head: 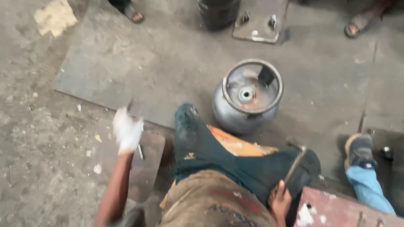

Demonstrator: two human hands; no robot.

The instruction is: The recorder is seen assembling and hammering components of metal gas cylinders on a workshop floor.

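Steel-grey and dented, the small gas cylinder [247, 98] stands upright on the metal floor plate [126, 71] ahead of you, its collar ring and central valve facing up. It sits well apart from both of your hands, beyond your bent knee.

Your left hand [126, 131], wrapped in a white glove or cloth, is raised out to the left over a rusty brown plate piece [147, 164]; it is blurred, so you cannot tell whether it grips anything, though a thin dark tip shows just above it. Your right hand [280, 199] is low by your thigh and closed around the handle of a hammer [296, 159], whose head points up and away toward the cylinder's near right side.

Between your hands and the cylinder lies your own leg in dark green trousers [210, 155], the knee almost touching the cylinder's lower wall, with an orange-and-tan board [235, 145] under it. To the right, another person's foot in a worn shoe [360, 149] and blue trouser leg rests nearby. Farther off stand a dark drum [218, 12], a square base plate [259, 21] and two sandalled feet [134, 12].
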